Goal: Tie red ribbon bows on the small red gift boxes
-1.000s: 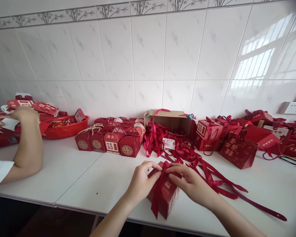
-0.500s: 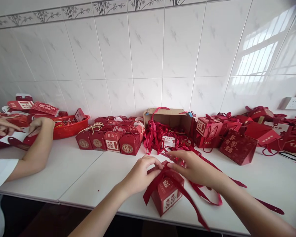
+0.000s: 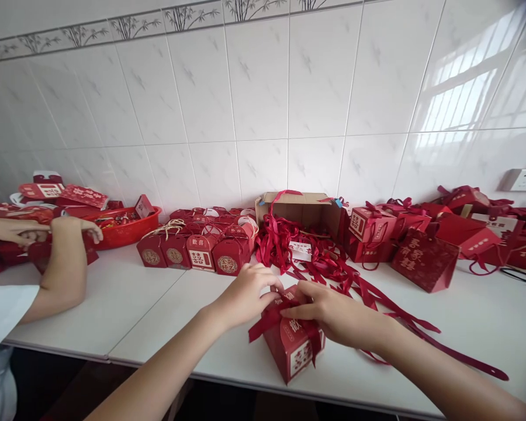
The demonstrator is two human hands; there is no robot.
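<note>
A small red gift box with white characters stands near the front edge of the white table. A dark red ribbon is wrapped over its top. My left hand pinches the ribbon at the box's top left, fingers closed. My right hand pinches the same ribbon from the right, fingers pressed together. The ribbon's loose ends hang down the box's left and right sides.
A heap of loose red ribbons lies behind the box, before an open cardboard carton. Several closed red boxes stand in rows. More boxes fill the right. Another person's hands work by a red basket.
My hands drew together over the box top and the ribbon's long trailing end was pulled in. The person at the left lowered both hands onto a red box.
</note>
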